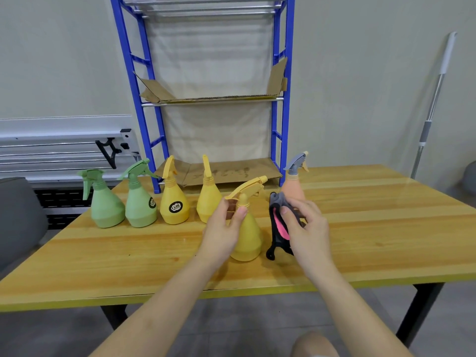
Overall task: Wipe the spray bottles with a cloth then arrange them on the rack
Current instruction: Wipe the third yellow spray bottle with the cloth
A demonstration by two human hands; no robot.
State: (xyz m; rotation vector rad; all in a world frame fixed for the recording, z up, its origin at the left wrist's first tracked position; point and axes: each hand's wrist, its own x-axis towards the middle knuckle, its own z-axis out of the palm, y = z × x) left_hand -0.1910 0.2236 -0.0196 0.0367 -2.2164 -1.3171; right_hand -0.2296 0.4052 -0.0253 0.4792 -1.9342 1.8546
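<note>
Spray bottles stand on the wooden table [360, 222], six in all. Five form a row near the far edge: two green bottles [107, 202] [140, 199] at the left, two yellow bottles [174, 197] [208, 197] beside them, and a peach bottle with a grey trigger head [295, 176] at the right end. The sixth, a yellow bottle [247, 240], stands nearer the person, apart from the row.

The left hand [224, 228] grips this nearer bottle at its neck, thumb in front and fingers curled round below the trigger. The right hand [306, 228] holds a dark cloth with a pink patch [279, 225], fingers closed on it. The cloth hangs just beside the bottle's right side; contact between them cannot be determined.

A blue rack [279, 99] stands behind the table against the wall. Flattened cardboard [219, 173] lines its shelves. A mop handle [435, 94] leans on the wall at the right.
</note>
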